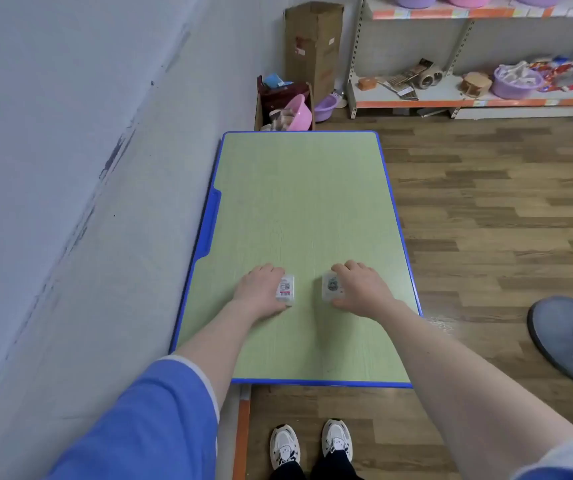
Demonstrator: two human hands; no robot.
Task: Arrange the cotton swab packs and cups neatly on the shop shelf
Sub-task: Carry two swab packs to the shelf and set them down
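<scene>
Green table bears two swab packs, left hand gripping one, right hand the other.

Soft, even indoor light with no hard shadows, perhaps from overhead; the wide-angle lens bends the wall and shelf at the edges; detail is slightly soft throughout, with no glare.

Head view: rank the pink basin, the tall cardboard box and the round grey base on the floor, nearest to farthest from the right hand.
From the right hand:
1. Round grey base, floor, right.
2. Pink basin, beyond the table's far end.
3. Tall cardboard box, against the far wall.
</scene>
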